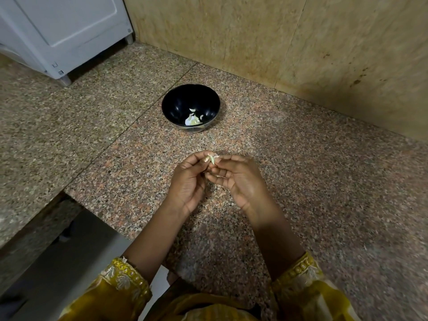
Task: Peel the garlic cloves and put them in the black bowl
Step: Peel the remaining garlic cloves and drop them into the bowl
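Note:
A glossy black bowl (190,107) stands on the speckled granite counter, beyond my hands. Inside it lie a few pale garlic pieces (193,119) near the front wall. Both hands meet over the counter, a little nearer to me than the bowl. Between their fingertips is a small garlic clove (212,159), pale green-white with a bit of papery skin. My left hand (188,179) pinches it from the left with thumb and forefinger. My right hand (234,176) pinches it from the right, its other fingers curled underneath.
A beige stone wall (301,42) rises behind and to the right of the bowl. A white appliance (64,31) stands at the back left on short feet. The counter edge (69,193) drops off at the lower left, with floor below.

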